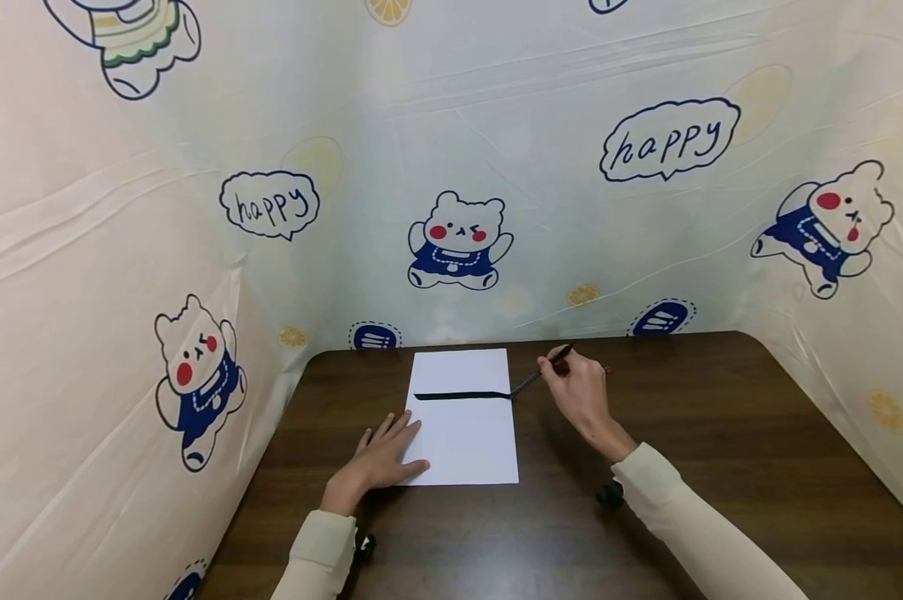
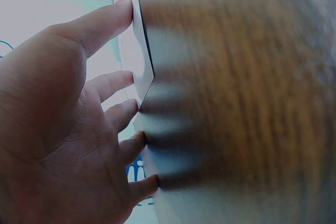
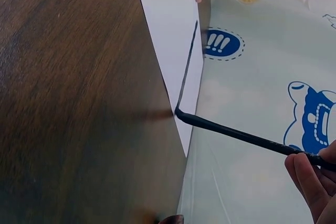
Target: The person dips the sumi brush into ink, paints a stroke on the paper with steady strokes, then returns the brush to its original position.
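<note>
A white sheet of paper (image 1: 466, 446) lies on the dark wooden table, with a thick black stroke (image 1: 462, 396) running across its upper part. My left hand (image 1: 379, 460) rests at the sheet's lower left edge, fingers spread; in the left wrist view the thumb (image 2: 102, 24) and some fingertips touch the paper. In my right hand (image 1: 581, 393) I pinch a slim black paintbrush (image 3: 236, 133) by its upper handle. Its dark tip (image 3: 180, 113) meets the paper's right edge, at the right end of the stroke.
Brown wooden table (image 1: 691, 433) spreads around the sheet. A pale printed curtain (image 1: 556, 250) with cartoon bears encloses its back and sides. A small dark object (image 3: 172, 219), mostly cut off, shows at the bottom of the right wrist view; its kind is unclear.
</note>
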A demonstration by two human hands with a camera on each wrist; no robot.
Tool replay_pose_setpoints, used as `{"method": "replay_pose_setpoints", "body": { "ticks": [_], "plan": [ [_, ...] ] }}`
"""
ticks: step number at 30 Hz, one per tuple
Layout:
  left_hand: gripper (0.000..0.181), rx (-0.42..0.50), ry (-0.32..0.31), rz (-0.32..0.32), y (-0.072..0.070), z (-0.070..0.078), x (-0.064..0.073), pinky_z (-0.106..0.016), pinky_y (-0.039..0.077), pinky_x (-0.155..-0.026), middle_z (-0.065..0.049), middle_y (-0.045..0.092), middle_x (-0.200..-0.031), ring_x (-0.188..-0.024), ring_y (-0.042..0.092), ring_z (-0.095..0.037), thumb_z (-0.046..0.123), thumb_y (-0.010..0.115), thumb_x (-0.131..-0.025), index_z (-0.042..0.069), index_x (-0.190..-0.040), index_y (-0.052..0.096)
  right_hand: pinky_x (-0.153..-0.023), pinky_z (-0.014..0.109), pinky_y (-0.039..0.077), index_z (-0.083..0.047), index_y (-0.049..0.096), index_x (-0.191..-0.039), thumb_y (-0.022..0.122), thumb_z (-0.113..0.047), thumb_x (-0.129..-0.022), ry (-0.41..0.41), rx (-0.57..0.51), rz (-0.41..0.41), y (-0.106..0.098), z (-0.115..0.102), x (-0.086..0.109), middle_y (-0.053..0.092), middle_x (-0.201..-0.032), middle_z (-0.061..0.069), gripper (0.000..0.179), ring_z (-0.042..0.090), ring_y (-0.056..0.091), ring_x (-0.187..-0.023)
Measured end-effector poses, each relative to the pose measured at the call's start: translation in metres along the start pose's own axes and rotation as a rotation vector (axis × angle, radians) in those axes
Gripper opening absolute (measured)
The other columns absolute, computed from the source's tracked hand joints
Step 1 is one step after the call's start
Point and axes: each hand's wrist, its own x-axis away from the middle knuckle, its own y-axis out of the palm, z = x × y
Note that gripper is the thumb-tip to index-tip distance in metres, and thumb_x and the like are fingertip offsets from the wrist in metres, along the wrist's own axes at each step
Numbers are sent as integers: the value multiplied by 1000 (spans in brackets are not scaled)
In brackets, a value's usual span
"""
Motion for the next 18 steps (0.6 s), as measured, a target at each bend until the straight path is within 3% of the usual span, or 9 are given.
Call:
{"method": "replay_pose_setpoints", "body": {
  "ticks": [12, 18],
  "plan": [
    [82, 10, 19, 4, 0, -1, 0, -70, 5, -116, -6, 16, -166, -153, 8, -38, 60, 60, -88, 22, -155, 31, -59, 36, 58, -7, 68, -87, 72, -18, -89, -43, -14, 26, -9, 1, 0, 72, -77, 7, 12, 18, 69, -66],
    [82, 19, 28, 7, 2, -2, 0, -70, 3, -115, -7, 16, -166, -153, 8, -38, 60, 59, -89, 21, -155, 30, -59, 38, 58, -8, 68, -87, 71, -21, -91, -24, -40, 35, -17, -1, -2, 73, -78, 8, 15, 21, 70, -67]
  ]
}}
